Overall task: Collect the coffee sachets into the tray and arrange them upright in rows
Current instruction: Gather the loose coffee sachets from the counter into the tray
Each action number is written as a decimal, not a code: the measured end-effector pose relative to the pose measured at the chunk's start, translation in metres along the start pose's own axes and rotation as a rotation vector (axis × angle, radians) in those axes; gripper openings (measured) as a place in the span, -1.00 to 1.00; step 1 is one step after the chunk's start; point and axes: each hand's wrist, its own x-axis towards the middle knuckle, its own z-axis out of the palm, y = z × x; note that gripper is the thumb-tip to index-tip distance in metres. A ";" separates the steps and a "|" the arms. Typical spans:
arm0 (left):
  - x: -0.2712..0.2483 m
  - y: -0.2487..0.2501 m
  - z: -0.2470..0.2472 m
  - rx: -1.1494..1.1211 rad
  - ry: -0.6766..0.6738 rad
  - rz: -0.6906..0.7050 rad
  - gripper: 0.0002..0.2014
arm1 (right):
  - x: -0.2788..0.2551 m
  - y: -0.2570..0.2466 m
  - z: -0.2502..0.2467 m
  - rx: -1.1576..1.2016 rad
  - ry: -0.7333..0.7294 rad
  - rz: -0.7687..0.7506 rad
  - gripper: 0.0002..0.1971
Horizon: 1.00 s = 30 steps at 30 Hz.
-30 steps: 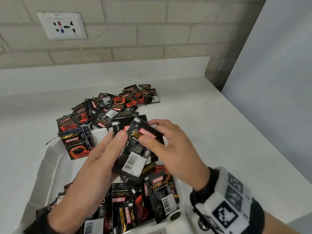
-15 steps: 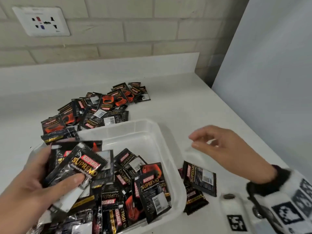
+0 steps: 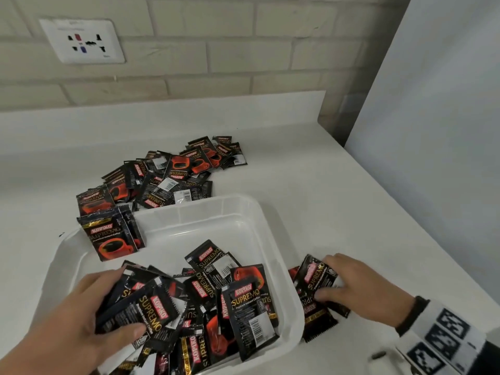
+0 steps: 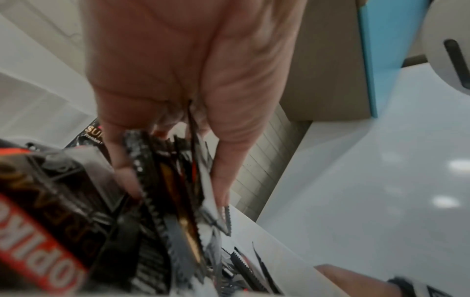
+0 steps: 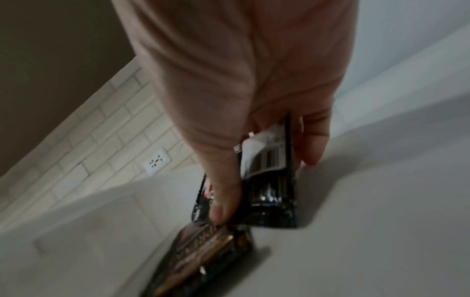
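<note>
Change: since half a second ago the right hand [image 3: 359, 282] has dropped from the air onto the fallen sachets beside the tray, and the left hand [image 3: 78, 318] has lowered its bundle into the tray.
Right hand: thumb and fingers pinch one black sachet [image 3: 316, 277] just outside the tray's right wall; the right wrist view shows its barcode side [image 5: 267, 158] between thumb and fingers.
Under the right hand: another sachet [image 3: 316, 320] lies flat on the white tabletop [image 3: 351, 207], touching the pinched one.
Left hand: thumb and fingers clamp a fanned bundle of sachets [image 3: 146, 307], seen edge-on in the left wrist view [image 4: 175, 193], low over the near left part of the tray.
Tray: white plastic tray [image 3: 273, 234] sits between the hands; loose sachets [image 3: 243, 301] lie jumbled in its near half.
Beyond the left hand: a few sachets [image 3: 111, 236] stand upright against the tray's far left corner.
Farther beyond both hands: a loose heap of sachets [image 3: 173, 174] rests on the tabletop behind the tray.
Wall: a white socket plate [image 3: 81, 40] on pale brick.
</note>
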 end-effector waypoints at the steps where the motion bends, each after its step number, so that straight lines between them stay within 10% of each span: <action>1: 0.000 0.006 0.000 0.075 -0.011 0.033 -0.25 | 0.000 0.002 -0.002 0.036 0.030 -0.005 -0.75; 8: -0.002 0.002 0.003 0.429 0.108 0.039 -0.29 | -0.007 -0.009 0.008 0.011 -0.080 -0.140 0.08; 18: -0.006 0.003 0.006 0.497 0.020 0.022 -0.27 | 0.006 -0.025 0.025 -0.100 0.063 -0.168 -0.68; 24: -0.010 0.009 0.005 0.547 -0.025 0.045 -0.27 | 0.008 -0.017 0.007 0.090 0.025 -0.117 -0.60; 30: -0.014 0.014 0.000 0.532 0.046 0.057 -0.29 | -0.005 -0.034 -0.062 0.231 0.426 -0.185 -0.68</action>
